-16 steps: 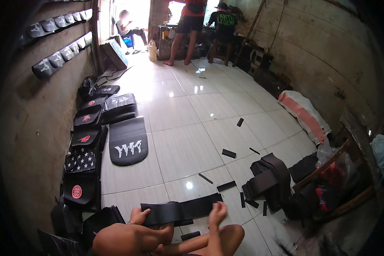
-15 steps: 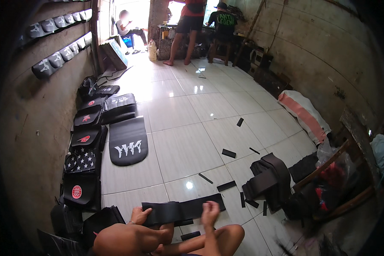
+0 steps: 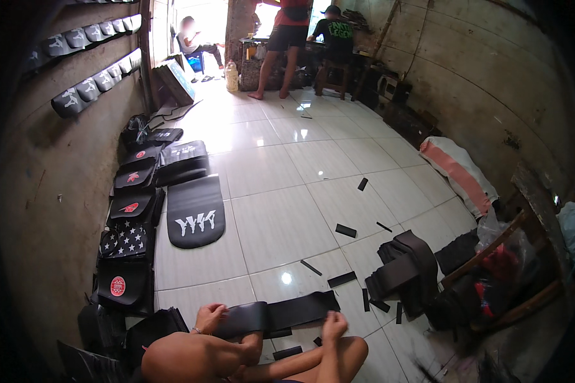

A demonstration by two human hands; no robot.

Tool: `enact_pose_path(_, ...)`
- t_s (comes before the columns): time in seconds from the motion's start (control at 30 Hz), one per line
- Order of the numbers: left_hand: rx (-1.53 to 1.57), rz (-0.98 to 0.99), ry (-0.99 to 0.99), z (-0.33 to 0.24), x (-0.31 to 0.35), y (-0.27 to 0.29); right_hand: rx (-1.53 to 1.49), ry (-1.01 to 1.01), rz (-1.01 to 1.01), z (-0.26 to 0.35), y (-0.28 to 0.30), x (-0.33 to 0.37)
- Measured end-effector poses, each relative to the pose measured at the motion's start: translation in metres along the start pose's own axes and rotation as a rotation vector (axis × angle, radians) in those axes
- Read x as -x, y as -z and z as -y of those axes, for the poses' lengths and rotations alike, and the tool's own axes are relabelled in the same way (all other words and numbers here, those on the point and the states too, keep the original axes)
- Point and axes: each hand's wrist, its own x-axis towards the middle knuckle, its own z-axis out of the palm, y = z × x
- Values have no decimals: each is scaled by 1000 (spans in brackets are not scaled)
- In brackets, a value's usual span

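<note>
A long black strip of leather-like sheet (image 3: 300, 309) lies crosswise in front of me, over my bent leg. Its left part is glossier and looks like a second layer lapped on top. My left hand (image 3: 209, 318), with a bracelet at the wrist, is closed on the strip's left end. At the right end, my right hand (image 3: 334, 327) has its fingers curled together by the lower edge; what they pinch, if anything, is too small to make out. Beneath and beside the strip lie small black offcuts (image 3: 287, 352).
Black printed flaps (image 3: 195, 214) and stacked ones (image 3: 131, 239) line the left wall. On the right lie a pile of folded black strips (image 3: 406, 271), scattered offcuts (image 3: 342, 279), a white sack (image 3: 460, 175) and a wooden frame (image 3: 530, 281). Several people are at the far end.
My right hand has moved right and slightly down, from over the strip to its right end. My left hand has lifted a little, its thumb no longer flat on the strip.
</note>
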Motion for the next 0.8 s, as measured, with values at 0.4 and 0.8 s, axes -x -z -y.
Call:
enact_pose_path(0.4,-625,-192,134,64,-7,23,-223,169,199,32,-50,58)
enact_pose_path(0.8,-24,-277,163,38,-6,30,-126,176,433,60,-57,89)
